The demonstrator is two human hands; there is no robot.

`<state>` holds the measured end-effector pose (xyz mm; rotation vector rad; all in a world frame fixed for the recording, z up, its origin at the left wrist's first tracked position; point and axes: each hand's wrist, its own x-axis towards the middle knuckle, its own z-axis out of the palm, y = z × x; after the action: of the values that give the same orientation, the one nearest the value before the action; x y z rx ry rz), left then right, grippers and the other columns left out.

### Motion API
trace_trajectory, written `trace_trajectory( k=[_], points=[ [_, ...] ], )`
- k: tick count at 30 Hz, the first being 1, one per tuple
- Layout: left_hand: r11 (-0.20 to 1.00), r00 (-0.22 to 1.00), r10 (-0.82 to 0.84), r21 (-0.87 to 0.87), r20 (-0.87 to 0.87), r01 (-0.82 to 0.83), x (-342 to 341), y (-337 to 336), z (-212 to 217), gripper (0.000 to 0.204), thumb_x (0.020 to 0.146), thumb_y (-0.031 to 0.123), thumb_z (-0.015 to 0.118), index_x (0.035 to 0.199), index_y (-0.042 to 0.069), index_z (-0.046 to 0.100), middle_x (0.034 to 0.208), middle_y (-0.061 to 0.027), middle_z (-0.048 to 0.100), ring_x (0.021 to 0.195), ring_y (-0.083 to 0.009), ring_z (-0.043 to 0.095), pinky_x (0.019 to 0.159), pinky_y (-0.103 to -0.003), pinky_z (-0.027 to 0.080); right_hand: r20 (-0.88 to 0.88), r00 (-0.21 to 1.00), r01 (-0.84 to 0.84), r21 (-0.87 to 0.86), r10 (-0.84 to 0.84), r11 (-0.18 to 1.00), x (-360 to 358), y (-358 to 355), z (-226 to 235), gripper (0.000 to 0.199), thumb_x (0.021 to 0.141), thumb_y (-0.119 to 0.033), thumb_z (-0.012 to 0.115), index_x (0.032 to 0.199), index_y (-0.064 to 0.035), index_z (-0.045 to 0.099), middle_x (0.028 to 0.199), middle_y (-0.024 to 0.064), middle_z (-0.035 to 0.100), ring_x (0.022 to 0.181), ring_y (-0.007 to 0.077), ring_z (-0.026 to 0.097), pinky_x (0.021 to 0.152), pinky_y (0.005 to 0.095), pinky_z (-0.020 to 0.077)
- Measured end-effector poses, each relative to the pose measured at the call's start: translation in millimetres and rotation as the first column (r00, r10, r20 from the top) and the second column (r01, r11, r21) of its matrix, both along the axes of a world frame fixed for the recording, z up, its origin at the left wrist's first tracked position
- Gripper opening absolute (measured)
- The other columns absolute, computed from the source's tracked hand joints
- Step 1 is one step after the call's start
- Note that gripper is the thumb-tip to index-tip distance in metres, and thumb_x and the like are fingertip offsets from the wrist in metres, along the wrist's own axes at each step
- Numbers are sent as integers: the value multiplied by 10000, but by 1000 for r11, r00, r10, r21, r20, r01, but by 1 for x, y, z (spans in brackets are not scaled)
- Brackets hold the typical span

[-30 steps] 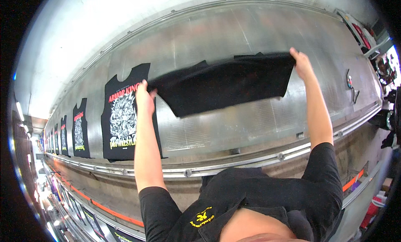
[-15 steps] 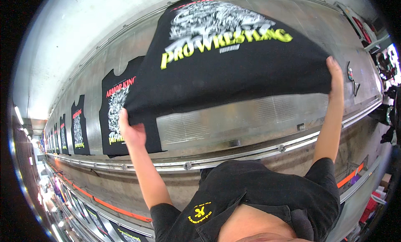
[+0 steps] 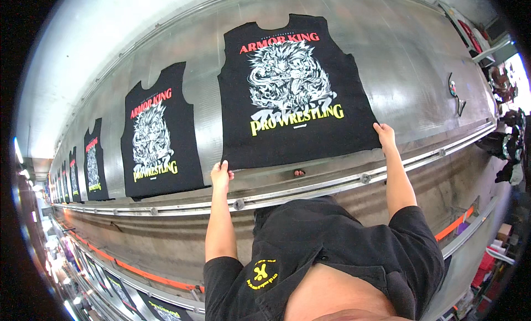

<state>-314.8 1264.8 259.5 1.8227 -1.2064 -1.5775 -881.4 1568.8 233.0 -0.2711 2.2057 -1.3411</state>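
A black printed shirt panel (image 3: 287, 146), sleeveless in outline with a scooped neck, lies spread on the long grey metal table (image 3: 409, 72) in front of me. It bears a white figure graphic with red lettering above and yellow lettering below. My left hand (image 3: 221, 178) pinches its lower left corner between thumb and fingers. At the lower right corner, my right hand (image 3: 385, 137) grips the hem. The hem is stretched between both hands, near the table's front edge. A matching black panel (image 3: 160, 185) lies flat to the left, apart from my hands.
Several more printed panels (image 3: 94, 166) run in a row down the table to the far left. A metal rail (image 3: 310, 189) edges the table's near side. Small dark tool-like items (image 3: 458, 97) lie at the right. Behind me is an orange bar (image 3: 141, 272) beside another table with prints.
The panel, lifted and slanting over its neighbour before, has come down flat on the table. My left hand moved right and my right hand moved left and down, both still gripping the hem.
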Motion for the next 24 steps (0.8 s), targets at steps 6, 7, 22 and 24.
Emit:
trace_trajectory(
  k=[6, 7, 22, 24],
  points=[
    [988, 987, -140, -61, 80, 145, 28, 25, 6, 253, 949, 237, 595, 982, -13, 578, 690, -51, 597, 517, -115, 570, 457, -262, 488, -239, 968, -40, 178, 83, 983, 11, 18, 16, 333, 862, -309, 723, 895, 21, 697, 789, 67, 681, 720, 113, 568, 711, 290, 465],
    [990, 987, -138, -26, 86, 141, 35, 31, 0, 243, 946, 227, 594, 985, -13, 582, 691, -54, 604, 524, -117, 577, 462, -265, 491, -316, 945, 18, 302, 83, 953, 22, 26, 14, 324, 859, -308, 715, 927, 9, 688, 825, 91, 681, 761, 157, 588, 735, 319, 474],
    [948, 980, -186, -247, 77, 199, 205, 38, 73, 390, 932, 361, 633, 755, 13, 628, 537, -21, 555, 510, -86, 524, 505, -239, 405, -223, 248, -806, 492, 943, 328, 452, -167, 43, 508, 834, -300, 690, 1259, -44, 578, 1174, 222, 627, 1109, 354, 593, 938, 422, 471],
    [965, 992, -123, -232, 0, 120, 267, 43, 73, 374, 963, 360, 589, 907, -4, 653, 714, -66, 646, 632, -85, 583, 579, -241, 462, -106, 506, -849, 111, 856, 516, 535, -189, 103, 569, 869, -370, 665, 1309, -31, 540, 1192, 224, 631, 1088, 336, 619, 914, 409, 494]
  ],
)
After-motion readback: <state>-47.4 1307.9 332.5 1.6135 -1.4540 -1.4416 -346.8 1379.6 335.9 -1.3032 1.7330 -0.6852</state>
